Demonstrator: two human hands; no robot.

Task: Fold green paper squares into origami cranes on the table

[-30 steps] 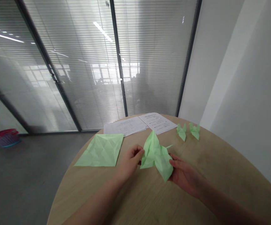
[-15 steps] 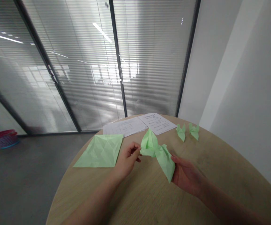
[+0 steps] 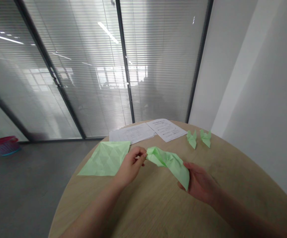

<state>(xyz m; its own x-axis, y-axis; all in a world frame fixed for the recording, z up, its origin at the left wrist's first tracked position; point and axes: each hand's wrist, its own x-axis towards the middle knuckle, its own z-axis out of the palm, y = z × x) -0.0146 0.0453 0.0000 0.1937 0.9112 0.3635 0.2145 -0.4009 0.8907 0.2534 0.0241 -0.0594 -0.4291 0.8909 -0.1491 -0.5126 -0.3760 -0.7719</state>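
Between both hands, above the table, is a folded, creased piece of light green paper (image 3: 173, 162). My left hand (image 3: 133, 162) pinches its left tip between thumb and fingers. At the other end, my right hand (image 3: 200, 181) grips the wider part, thumb on top and fingers mostly hidden behind it. To the left, partly behind my left hand, a creased green paper sheet (image 3: 103, 159) lies flat on the table. Two small folded green paper figures (image 3: 191, 140) with pointed tips rest toward the back right.
Printed white sheets (image 3: 167, 130) lie at the far side of the round wooden table (image 3: 237, 185). A glass partition with blinds (image 3: 158, 66) stands behind it, and a white wall is at right. On the floor at far left sits a red and blue basket (image 3: 3, 146).
The held paper has been drawn out between my hands; its raised left peak has come down and stretched flatter. My left hand moved slightly left, my right slightly right.
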